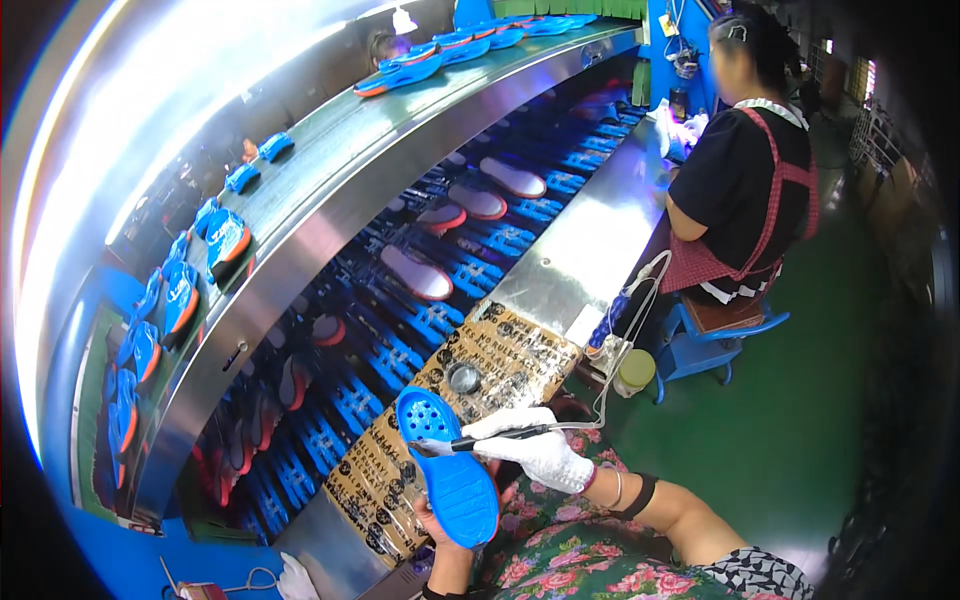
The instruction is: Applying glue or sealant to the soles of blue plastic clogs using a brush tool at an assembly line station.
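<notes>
My left hand [437,522] is bare and wrapped round the lower edge of a blue shoe sole [460,495], its fingers partly hidden beneath. The sole is tilted, with round holes at its far end and ribbed lines nearer me. In a white glove, my right hand [545,455] grips a black-handled brush [500,437]. The brush's pale tip touches the sole's narrow middle. A thin clear tube runs from the handle's back end. Just beyond the sole, a small round dish [463,378] stands on a tape-covered ledge [520,345].
Beyond the ledge, a rack-like conveyor carries several pale soles [415,272]. Blue soles [228,240] lie along an upper belt [330,140]. At right, a co-worker [750,170] sits on a blue stool [705,335]. A lidded pot [635,372] stands by the ledge.
</notes>
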`<state>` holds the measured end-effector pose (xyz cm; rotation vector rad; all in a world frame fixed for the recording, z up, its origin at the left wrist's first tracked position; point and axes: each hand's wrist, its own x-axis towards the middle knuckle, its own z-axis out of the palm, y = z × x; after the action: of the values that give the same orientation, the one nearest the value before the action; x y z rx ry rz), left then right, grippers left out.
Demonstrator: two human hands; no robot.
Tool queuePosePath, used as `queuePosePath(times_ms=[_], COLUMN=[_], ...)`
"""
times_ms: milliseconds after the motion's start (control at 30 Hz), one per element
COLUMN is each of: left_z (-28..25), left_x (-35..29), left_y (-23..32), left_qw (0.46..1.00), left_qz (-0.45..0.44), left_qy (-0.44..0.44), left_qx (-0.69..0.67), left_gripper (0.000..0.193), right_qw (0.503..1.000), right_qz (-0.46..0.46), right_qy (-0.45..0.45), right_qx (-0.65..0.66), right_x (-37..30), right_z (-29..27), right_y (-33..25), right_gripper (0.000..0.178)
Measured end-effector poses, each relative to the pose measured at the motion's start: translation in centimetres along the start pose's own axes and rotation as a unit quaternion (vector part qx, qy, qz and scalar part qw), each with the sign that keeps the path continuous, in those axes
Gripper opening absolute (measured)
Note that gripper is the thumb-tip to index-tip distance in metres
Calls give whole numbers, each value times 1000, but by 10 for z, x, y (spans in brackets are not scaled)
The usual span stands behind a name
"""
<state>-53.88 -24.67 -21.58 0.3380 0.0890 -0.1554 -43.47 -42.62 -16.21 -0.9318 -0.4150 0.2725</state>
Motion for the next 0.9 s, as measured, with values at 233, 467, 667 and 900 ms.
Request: queuePosePath(times_ms=[233,467,667,900], left_z=[33,36,10,0], left_x=[28,47,49,31], left_y=[-13,-14,-17,-19], left_qw=[999,990,976,984], left_qz=[-11,54,-11,40], left_qy=[-12,-57,-173,34], left_qx=[-47,117,-134,169], left_gripper=[99,91,81,79], right_qw=[985,952,867,768], right_qz=[-108,-213,-354,-424], right_qy=[-48,17,-17,-79], right_qx=[-125,-218,-350,-473], right_x=[2,16,35,26], right_z=[15,11,7,17], right_y=[-53,-65,-60,-50], right_gripper=[21,14,17,36])
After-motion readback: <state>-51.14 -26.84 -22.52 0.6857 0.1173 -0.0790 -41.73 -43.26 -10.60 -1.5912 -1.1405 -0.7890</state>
